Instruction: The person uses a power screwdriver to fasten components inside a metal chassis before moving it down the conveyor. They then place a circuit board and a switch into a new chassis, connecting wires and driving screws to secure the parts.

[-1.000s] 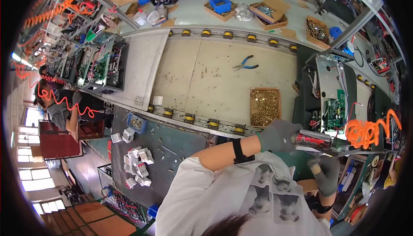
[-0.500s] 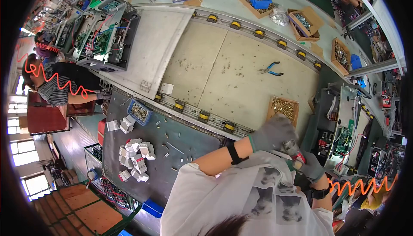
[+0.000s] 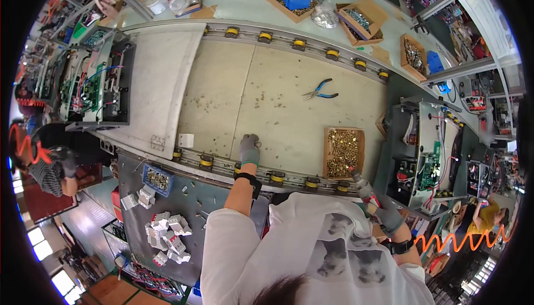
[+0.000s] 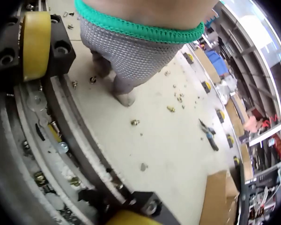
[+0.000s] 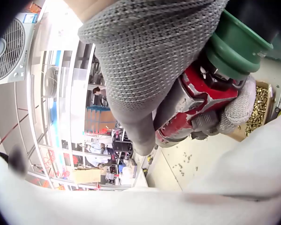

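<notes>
Left hand fingers bent down, tips touching pale worktop among loose screws; pinch unclear. Right hand fingers clenched round red powered screwdriver, near cardboard box of brass screws.

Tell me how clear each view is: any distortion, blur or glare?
Head view: heavy fisheye, black corners, rails bowed, left hand sharp. Left wrist view: near yellow roller soft, bright glare at right. Right wrist view: right hand and red screwdriver fill the frame, white shirt a blur below, upper left washed out.
</notes>
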Tool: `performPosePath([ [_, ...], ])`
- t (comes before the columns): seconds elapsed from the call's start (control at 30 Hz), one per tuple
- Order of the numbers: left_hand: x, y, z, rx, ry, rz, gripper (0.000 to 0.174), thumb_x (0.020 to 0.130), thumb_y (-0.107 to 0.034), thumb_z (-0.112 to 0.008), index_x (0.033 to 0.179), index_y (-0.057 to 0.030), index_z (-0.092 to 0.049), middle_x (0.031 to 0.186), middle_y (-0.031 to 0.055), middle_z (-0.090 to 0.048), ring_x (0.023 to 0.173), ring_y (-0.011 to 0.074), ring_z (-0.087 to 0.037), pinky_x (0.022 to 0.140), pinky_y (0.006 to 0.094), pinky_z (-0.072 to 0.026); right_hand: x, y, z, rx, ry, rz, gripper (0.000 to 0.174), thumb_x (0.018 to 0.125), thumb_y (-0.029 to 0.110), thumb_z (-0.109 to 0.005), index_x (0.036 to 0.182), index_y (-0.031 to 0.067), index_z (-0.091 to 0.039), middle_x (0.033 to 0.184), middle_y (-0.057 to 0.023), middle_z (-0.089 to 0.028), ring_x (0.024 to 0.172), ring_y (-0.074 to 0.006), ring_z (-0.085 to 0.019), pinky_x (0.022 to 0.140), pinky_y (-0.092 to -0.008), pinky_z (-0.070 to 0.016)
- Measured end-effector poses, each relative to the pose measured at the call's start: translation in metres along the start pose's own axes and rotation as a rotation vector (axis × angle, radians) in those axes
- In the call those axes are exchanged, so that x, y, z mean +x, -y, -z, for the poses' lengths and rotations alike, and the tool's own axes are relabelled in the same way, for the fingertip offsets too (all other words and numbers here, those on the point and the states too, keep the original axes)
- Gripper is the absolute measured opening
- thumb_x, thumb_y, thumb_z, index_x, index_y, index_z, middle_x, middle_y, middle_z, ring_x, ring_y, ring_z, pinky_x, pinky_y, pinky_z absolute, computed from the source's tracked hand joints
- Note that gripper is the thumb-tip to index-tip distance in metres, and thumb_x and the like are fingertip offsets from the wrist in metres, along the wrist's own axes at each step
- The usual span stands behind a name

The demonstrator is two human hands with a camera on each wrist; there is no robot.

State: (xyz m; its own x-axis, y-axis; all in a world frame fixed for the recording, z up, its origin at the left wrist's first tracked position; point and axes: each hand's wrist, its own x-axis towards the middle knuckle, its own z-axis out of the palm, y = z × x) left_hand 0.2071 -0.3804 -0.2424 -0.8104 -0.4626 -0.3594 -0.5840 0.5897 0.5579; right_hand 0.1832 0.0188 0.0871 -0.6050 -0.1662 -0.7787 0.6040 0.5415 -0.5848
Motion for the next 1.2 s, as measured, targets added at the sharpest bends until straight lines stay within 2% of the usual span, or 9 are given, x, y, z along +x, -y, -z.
performPosePath([
  [0.13, -0.008, -0.012, 0.003, 0.159, -0.056, -0.094, 0.028, 0.064, 0.004, -0.059, 0.089, -0.0089, -0.058, 0.094, 0.0163, -0.058, 0.087, 0.0371, -0.058, 0.072, 0.0429, -0.0475, -0.001, -0.008, 0.001, -0.002, -0.019, -0.052, 0.038, 0.082, 0.026, -0.07, 0.108, 0.0022, -0.058, 0.077, 0.0002, -0.056, 0.062, -0.0076, -0.051, 0.055, -0.0234, -0.0434],
  [0.33, 0.01, 0.015, -0.012, 0.015, -0.184, -0.175, 0.026, 0.07, 0.001, -0.062, 0.095, -0.0036, -0.056, 0.08, 0.0124, -0.057, 0.074, 0.0258, -0.056, 0.068, 0.0352, -0.047, -0.005, -0.026, 0.005, -0.178, 0.074, -0.094, 0.055, 0.08, 0.044, -0.069, 0.115, 0.0038, -0.058, 0.084, -0.0056, -0.062, 0.073, -0.0113, -0.057, 0.065, -0.0289, -0.0473],
  [0.43, 0.005, -0.029, 0.008, -0.38, -0.203, -0.125, 0.024, 0.076, 0.003, -0.057, 0.099, -0.0024, -0.056, 0.074, 0.0087, -0.055, 0.068, 0.0216, -0.052, 0.061, 0.034, -0.045, -0.023, -0.04, 0.01, -0.102, 0.02, -0.058, 0.058, 0.079, 0.05, -0.068, 0.114, 0.0044, -0.059, 0.086, -0.0065, -0.063, 0.074, -0.0132, -0.058, 0.067, -0.0295, -0.0476],
  [0.5, 0.002, -0.055, 0.021, -1.196, 0.011, 0.249, 0.022, 0.081, 0.001, -0.053, 0.102, -0.0035, -0.056, 0.078, 0.0076, -0.055, 0.068, 0.0209, -0.05, 0.057, 0.0326, -0.0427, -0.022, -0.079, 0.009, -0.193, -0.092, 0.047, 0.062, 0.077, 0.056, -0.067, 0.112, 0.0045, -0.06, 0.089, -0.0076, -0.064, 0.077, -0.0151, -0.058, 0.07, -0.0312, -0.0476],
  [0.53, 0.0, -0.066, 0.026, -1.181, 0.033, 0.233, 0.022, 0.081, 0.001, -0.053, 0.102, -0.0035, -0.056, 0.078, 0.0076, -0.055, 0.068, 0.0209, -0.05, 0.057, 0.0326, -0.0427, -0.031, -0.081, 0.008, -0.167, -0.109, 0.045, 0.062, 0.077, 0.056, -0.067, 0.112, 0.0045, -0.06, 0.089, -0.0076, -0.064, 0.077, -0.0151, -0.058, 0.07, -0.0312, -0.0476],
  [0.6, -0.007, -0.089, 0.036, -2.048, 0.584, 0.338, 0.018, 0.083, -0.003, -0.051, 0.1, -0.0066, -0.056, 0.082, 0.007, -0.053, 0.069, 0.019, -0.046, 0.055, 0.0298, -0.04, -0.049, -0.074, 0.011, -0.052, -0.133, -0.01, 0.064, 0.076, 0.059, -0.066, 0.109, 0.0043, -0.061, 0.088, -0.0084, -0.064, 0.078, -0.0165, -0.058, 0.072, -0.0327, -0.0471],
  [0.77, -0.048, -0.179, 0.047, -2.026, 1.059, 0.032, 0.018, 0.085, -0.005, -0.047, 0.101, -0.0059, -0.054, 0.083, 0.0056, -0.048, 0.07, 0.017, -0.042, 0.055, 0.0274, -0.0365, -0.081, -0.091, 0.017, 0.019, -0.19, -0.087, 0.05, 0.079, 0.048, -0.069, 0.103, 0.0044, -0.062, 0.083, -0.0049, -0.062, 0.074, -0.0125, -0.055, 0.068, -0.0296, -0.0461],
  [0.93, -0.122, -0.264, 0.039, -1.343, 0.764, -0.022, 0.024, 0.088, -0.006, -0.058, 0.111, -0.0028, -0.054, 0.093, 0.007, -0.058, 0.08, 0.0157, -0.056, 0.067, 0.023, -0.0481, -0.118, -0.105, 0.034, 0.257, -0.178, -0.068, 0.046, 0.079, 0.042, -0.071, 0.103, 0.0038, -0.061, 0.079, -0.0011, -0.058, 0.071, -0.0098, -0.052, 0.063, -0.0274, -0.0446],
  [1.2, -0.258, -0.351, -0.011, -1.214, 1.023, 0.004, 0.03, 0.086, -0.005, -0.06, 0.115, -0.002, -0.053, 0.101, 0.0084, -0.058, 0.091, 0.0169, -0.058, 0.08, 0.0249, -0.049, -0.176, -0.159, 0.075, 0.174, -0.186, 0.081, 0.05, 0.079, 0.038, -0.072, 0.111, 0.0022, -0.058, 0.092, -0.0044, -0.059, 0.085, -0.0131, -0.052, 0.078, -0.0293, -0.0438],
])
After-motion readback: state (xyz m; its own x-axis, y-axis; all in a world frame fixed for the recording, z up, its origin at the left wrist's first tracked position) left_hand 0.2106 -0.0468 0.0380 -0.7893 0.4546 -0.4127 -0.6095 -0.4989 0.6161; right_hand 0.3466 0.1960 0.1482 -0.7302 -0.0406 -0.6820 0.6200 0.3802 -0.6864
